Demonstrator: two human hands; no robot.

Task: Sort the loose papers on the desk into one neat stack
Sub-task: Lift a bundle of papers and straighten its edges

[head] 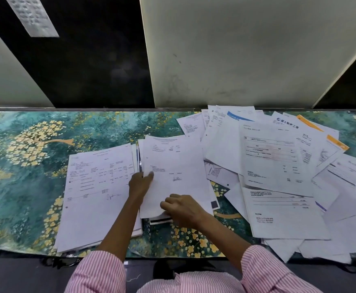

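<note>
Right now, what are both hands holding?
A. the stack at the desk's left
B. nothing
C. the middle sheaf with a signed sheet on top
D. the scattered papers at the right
C: the left hand grips the middle sheaf at its left edge and the right hand pinches its near edge; the left stack and the scattered papers lie to either side.

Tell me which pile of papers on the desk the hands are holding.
The middle pile, between the left pile and the scattered papers on the right. The left hand pinches its left edge, the right hand its near edge.
</note>
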